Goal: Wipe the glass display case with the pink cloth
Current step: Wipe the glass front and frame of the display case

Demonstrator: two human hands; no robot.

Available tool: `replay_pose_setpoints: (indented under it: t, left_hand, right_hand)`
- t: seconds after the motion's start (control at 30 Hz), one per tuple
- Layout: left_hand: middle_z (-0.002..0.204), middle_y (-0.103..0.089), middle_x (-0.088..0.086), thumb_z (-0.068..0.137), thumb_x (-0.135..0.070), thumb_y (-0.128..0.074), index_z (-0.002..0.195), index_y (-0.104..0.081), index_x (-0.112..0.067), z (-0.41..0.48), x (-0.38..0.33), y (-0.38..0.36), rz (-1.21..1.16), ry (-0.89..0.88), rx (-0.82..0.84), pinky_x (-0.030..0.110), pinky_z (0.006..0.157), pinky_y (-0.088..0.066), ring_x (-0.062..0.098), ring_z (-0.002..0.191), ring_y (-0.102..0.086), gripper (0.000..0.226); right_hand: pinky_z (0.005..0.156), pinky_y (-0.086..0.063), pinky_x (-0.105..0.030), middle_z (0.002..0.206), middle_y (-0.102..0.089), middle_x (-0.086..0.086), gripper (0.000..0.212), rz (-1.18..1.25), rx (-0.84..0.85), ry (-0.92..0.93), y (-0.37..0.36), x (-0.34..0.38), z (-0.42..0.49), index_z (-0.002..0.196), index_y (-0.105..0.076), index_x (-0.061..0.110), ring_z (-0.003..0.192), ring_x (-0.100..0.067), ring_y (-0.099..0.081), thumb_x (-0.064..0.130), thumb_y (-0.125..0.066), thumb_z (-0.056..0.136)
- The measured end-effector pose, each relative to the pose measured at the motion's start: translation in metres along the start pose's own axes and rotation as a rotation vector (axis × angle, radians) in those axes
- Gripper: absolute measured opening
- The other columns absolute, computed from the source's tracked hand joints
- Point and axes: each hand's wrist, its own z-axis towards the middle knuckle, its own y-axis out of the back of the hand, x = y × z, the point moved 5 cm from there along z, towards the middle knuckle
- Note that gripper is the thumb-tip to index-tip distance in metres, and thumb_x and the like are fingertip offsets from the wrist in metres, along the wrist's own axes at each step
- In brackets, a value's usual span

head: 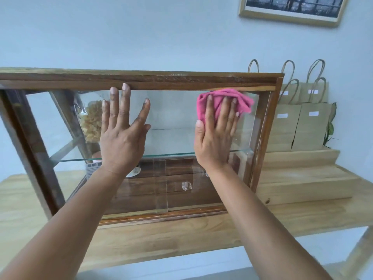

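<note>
A wooden-framed glass display case (173, 80) stands on a light wooden table. My right hand (216, 136) presses a crumpled pink cloth (242, 102) flat against the upper right of the front glass pane, just under the top rail. My left hand (123, 128) lies flat on the same pane left of centre, fingers spread, fingertips touching the top rail, holding nothing. Inside the case are a glass shelf (171, 155) and a clear bag of pale snacks (91, 120) at the left.
Several brown paper bags (310, 126) with white labels stand on stepped wooden risers (302, 174) right of the case. The wooden table (181, 235) has its front edge near me. A framed picture (290, 11) hangs on the wall above right.
</note>
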Motion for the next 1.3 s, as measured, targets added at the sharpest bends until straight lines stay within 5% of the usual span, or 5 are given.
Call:
replay_pose_setpoints:
  t: [0.13,0.37,0.67,0.93,1.3]
  left_hand:
    - [0.162,-0.023,0.029,0.106,-0.024,-0.053,0.153,-0.045,-0.018,0.0,0.0,-0.001,0.007,-0.011,-0.016,0.057,0.125,-0.015,0.051,0.15,-0.017,0.048]
    - [0.162,-0.023,0.029,0.108,-0.021,-0.048,0.155,-0.041,-0.019,0.001,0.002,0.001,-0.006,-0.01,-0.013,0.053,0.126,-0.011,0.05,0.15,-0.016,0.048]
    - [0.164,-0.022,0.026,0.102,-0.015,-0.053,0.155,-0.04,-0.019,0.001,-0.001,0.006,0.029,0.01,0.055,0.057,0.125,-0.015,0.048,0.152,-0.016,0.055]
    - [0.163,-0.023,0.027,0.103,-0.021,-0.052,0.157,-0.037,-0.016,-0.001,-0.002,0.009,0.061,0.025,0.056,0.058,0.124,-0.016,0.048,0.151,-0.018,0.056]
    - [0.165,-0.019,0.024,0.105,-0.046,-0.046,0.16,-0.026,-0.014,-0.042,-0.016,-0.014,0.094,0.103,0.152,0.064,0.122,-0.012,0.045,0.153,-0.015,0.067]
  right_hand:
    - [0.124,-0.011,-0.055,0.16,-0.031,-0.014,0.048,0.014,0.129,0.396,-0.011,0.04,-0.007,0.153,-0.034,0.023,0.151,-0.033,-0.019,0.039,-0.033,0.107]
    - [0.125,-0.002,-0.05,0.163,-0.027,-0.007,0.049,-0.01,0.185,0.625,-0.025,0.042,-0.032,0.155,-0.032,0.028,0.153,-0.029,-0.014,0.037,-0.039,0.108]
    - [0.124,-0.015,-0.041,0.153,-0.046,0.005,0.064,-0.168,0.61,1.18,-0.03,0.012,-0.173,0.154,-0.035,0.031,0.139,-0.019,-0.046,0.033,-0.056,0.094]
    - [0.125,0.001,-0.05,0.166,-0.016,-0.004,0.053,-0.069,0.265,0.632,-0.029,0.043,-0.055,0.158,-0.023,0.024,0.154,-0.027,-0.009,0.033,-0.037,0.108]
    - [0.126,-0.009,-0.04,0.157,-0.041,0.003,0.055,-0.093,0.74,0.991,-0.031,0.008,-0.205,0.155,-0.03,0.029,0.145,-0.022,-0.033,0.043,-0.039,0.104]
